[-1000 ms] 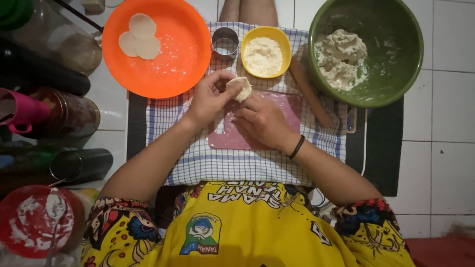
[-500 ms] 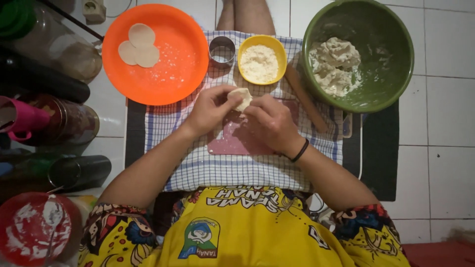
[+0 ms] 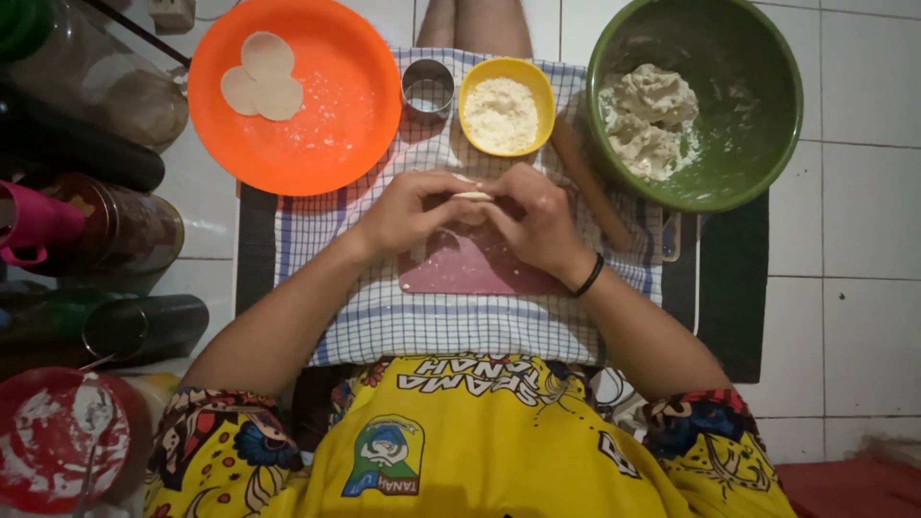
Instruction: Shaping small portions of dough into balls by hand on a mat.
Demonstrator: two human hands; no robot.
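Centrally, left hand [image 3: 413, 213] and right hand [image 3: 537, 223] pinch a dough piece [image 3: 472, 195] above the pink board [image 3: 470, 273]; shaping appears underway, next needing even pressure.

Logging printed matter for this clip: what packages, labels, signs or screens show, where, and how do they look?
No packages, signs or screens.
Round emblem: on the yellow shirt, bottom centre; blue, green and white.
Dark lettering band: across the shirt near its upper edge, just below the checked cloth.
Jars and bottles: left edge; any labels too dark to tell.
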